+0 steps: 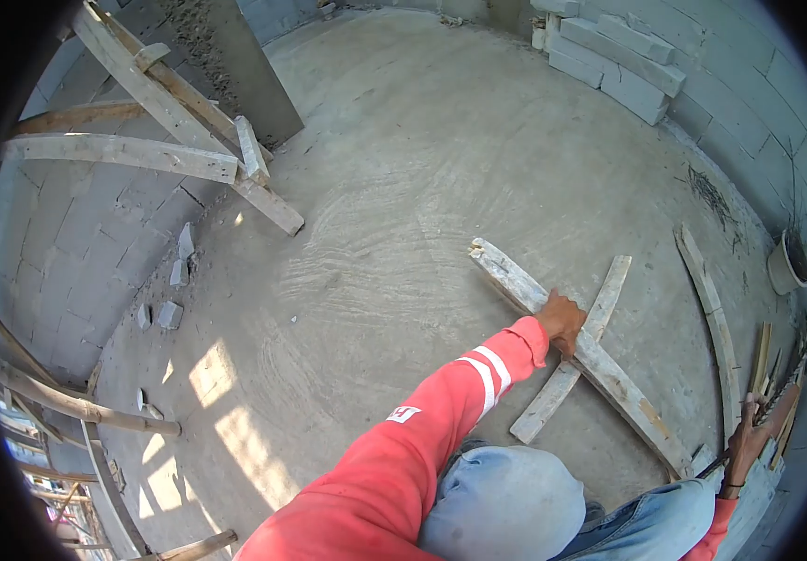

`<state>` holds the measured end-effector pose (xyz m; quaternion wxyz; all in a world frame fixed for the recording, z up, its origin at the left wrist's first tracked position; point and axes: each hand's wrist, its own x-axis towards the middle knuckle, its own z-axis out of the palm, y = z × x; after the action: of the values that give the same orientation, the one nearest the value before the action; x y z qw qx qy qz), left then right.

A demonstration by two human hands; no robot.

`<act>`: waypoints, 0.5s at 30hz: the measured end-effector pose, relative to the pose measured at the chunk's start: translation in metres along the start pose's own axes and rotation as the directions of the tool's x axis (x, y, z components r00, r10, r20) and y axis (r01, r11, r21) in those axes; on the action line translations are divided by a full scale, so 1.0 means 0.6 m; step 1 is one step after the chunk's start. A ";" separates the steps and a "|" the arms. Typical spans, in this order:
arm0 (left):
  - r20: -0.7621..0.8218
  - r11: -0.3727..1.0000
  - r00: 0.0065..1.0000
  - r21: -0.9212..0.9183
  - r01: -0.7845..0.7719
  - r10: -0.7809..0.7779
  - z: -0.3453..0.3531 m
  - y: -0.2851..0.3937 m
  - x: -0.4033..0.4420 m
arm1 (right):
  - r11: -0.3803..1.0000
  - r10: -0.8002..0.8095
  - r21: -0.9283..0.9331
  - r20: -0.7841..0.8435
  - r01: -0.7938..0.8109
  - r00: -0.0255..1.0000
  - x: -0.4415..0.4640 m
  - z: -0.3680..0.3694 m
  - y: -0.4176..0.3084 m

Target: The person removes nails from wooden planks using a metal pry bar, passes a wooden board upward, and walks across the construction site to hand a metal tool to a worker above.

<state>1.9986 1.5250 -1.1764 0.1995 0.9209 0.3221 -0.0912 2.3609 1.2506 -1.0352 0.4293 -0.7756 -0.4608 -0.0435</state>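
My left hand (562,323), in a red sleeve with white stripes, is closed around a long, pale wooden beam (623,383). The beam slants from mid-floor down to the lower right, crossing over a shorter flat board (547,402). At the right edge, my right hand (749,435) is closed beside a bundle of thin wooden pieces (763,360); what it grips is too unclear to name. My knee in blue jeans (506,500) is just below the crossed wood.
A curved plank (710,318) lies right of the beam. Beyond it is a white pot (785,266) with dry twigs. Pale blocks (623,70) are stacked by the back wall. Nailed timbers (142,157) lean at upper left; poles (95,408) jut in at lower left.
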 end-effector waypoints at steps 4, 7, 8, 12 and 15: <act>0.075 0.998 0.996 -0.036 0.044 -0.041 0.013 0.012 0.001 | 0.958 0.271 0.075 0.084 -0.277 0.959 0.030 0.006 -0.176; 0.098 0.998 0.994 -0.035 0.055 -0.051 0.017 0.009 -0.019 | 0.914 0.298 0.230 0.176 -0.333 0.938 0.061 0.020 -0.184; 0.092 0.997 0.994 -0.044 0.063 -0.059 0.027 0.016 -0.029 | 0.917 0.255 0.259 0.199 -0.302 0.946 0.060 0.023 -0.203; 0.022 0.997 0.999 -0.075 0.036 -0.035 0.039 0.012 -0.061 | 0.890 0.299 0.260 0.287 -0.375 0.910 0.057 0.049 -0.297; 0.021 0.998 1.000 -0.056 0.000 0.001 0.024 0.011 -0.059 | 0.873 0.285 0.239 0.459 -0.426 0.841 0.051 0.052 -0.284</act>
<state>1.9746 1.4942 -1.1769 0.2285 0.9141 0.3221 -0.0920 2.2399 1.3288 -0.9336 0.4477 -0.7562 -0.3866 0.2796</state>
